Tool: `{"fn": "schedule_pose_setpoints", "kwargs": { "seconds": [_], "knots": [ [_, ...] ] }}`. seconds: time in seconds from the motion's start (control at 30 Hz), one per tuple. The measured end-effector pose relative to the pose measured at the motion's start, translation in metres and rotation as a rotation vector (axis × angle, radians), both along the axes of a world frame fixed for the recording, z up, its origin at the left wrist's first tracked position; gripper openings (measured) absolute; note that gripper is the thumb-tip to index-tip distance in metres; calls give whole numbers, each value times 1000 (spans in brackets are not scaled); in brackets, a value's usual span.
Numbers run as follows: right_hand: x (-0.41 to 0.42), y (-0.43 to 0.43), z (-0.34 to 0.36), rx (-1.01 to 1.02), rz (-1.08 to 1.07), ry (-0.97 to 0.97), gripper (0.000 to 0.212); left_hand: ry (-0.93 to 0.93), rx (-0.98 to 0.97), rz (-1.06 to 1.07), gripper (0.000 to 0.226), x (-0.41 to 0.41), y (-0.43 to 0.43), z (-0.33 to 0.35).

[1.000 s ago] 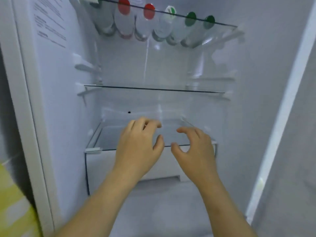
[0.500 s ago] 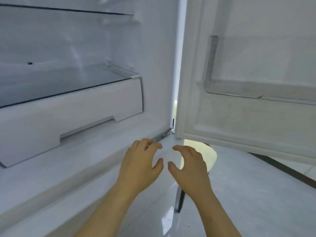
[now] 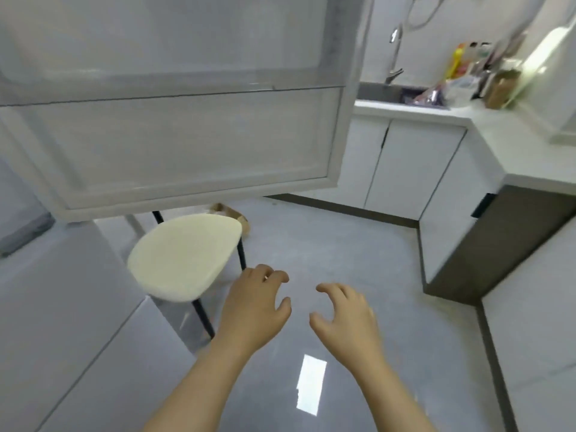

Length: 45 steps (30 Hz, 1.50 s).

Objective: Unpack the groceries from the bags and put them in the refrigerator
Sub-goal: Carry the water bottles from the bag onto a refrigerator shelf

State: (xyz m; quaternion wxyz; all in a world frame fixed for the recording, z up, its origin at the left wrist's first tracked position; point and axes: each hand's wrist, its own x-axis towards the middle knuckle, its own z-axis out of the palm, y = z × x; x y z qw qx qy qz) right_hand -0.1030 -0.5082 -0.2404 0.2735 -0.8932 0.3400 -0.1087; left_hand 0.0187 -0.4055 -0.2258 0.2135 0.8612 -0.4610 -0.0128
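Our left hand and right hand hang empty, fingers loosely curled; groceries sit on the table, upper right. Heading there, we may clip the open door or stool.

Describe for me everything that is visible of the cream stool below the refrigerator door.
The stool has a rounded cream seat, matte and seemingly padded, on thin black legs, of which three partly show. It stands upright on the glossy grey floor, partly beneath the open refrigerator door. Nothing lies on it; the nearby left hand does not touch it.
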Motion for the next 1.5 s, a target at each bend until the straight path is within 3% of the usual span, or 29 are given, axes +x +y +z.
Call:
{"fn": "schedule_pose_setpoints", "kwargs": {
  "seconds": [0.27, 0.63, 1.1, 1.5],
  "knots": [
    [-176, -93, -6, -5, -405, 72, 47, 39, 33, -370, 38, -143, -144, -21],
    [-339, -113, -13, 88, -958, 85, 45, 39, 100, -933, 39, -305, -258, -30],
    [-448, -202, 8, 14, -1486, 46, 43, -19, 2, -1457, 41, -461, -414, -8],
    [-532, -195, 25, -69, -1860, 82, 44, 25, -151, -1830, 34, -591, -439, 9]
  ]
}}
